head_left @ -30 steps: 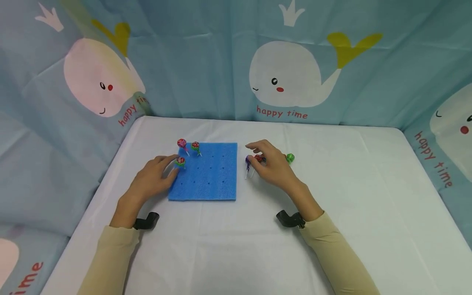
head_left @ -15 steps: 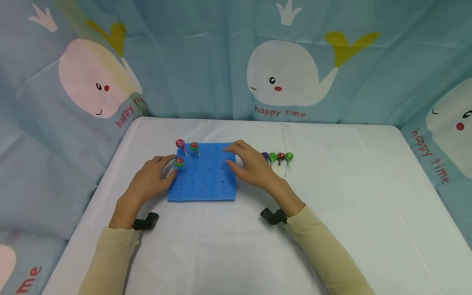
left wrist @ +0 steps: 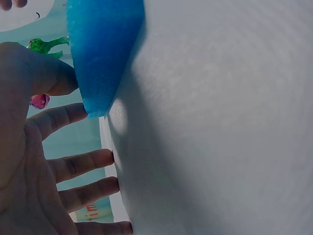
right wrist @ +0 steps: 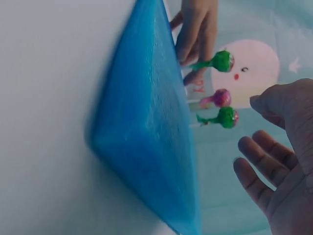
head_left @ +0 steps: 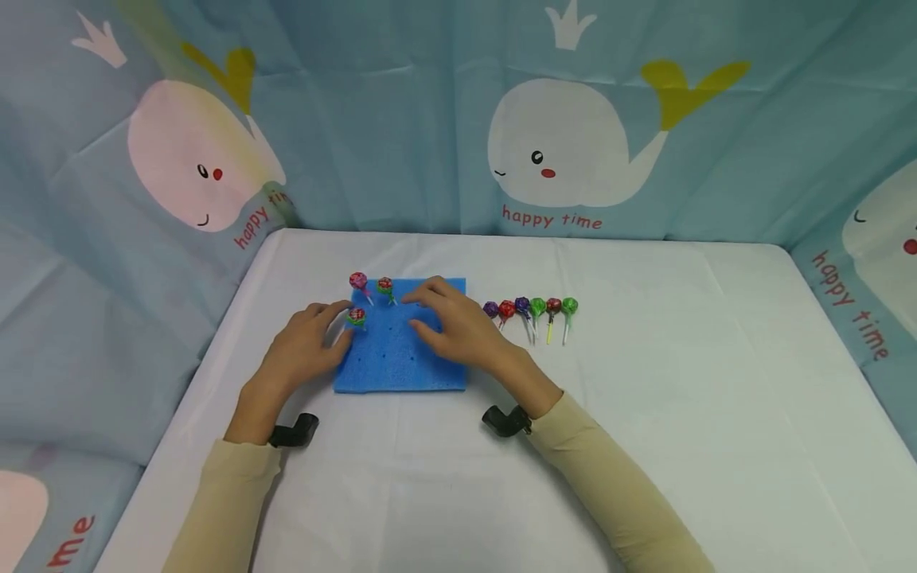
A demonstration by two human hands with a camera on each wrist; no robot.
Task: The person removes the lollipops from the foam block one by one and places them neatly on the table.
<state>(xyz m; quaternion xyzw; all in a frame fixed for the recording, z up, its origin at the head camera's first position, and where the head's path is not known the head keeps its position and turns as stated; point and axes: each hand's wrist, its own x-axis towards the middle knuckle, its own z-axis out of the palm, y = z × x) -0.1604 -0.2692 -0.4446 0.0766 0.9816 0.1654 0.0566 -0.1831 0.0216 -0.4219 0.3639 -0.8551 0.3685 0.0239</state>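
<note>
Fingers spread, my left hand sits at the left edge of a blue foam board; in the left wrist view its thumb and index fingertips touch the board's edge. Three wrapped lollipops stand upright in the board's far left part: a pink one, a green-and-red one and another green-and-red one close to the left fingers. Over the board's right half hovers my right hand, fingers apart and holding nothing. The right wrist view shows it beside the lollipop heads, not touching them.
Right of the board, several lollipops lie in a row on the white table, among them a green one and a dark red one. Small holes dot the board. A blue whale-print curtain stands behind the table.
My right hand has moved left from the lollipop row to above the board, uncovering the row. My left hand has stayed at the board's left edge.
</note>
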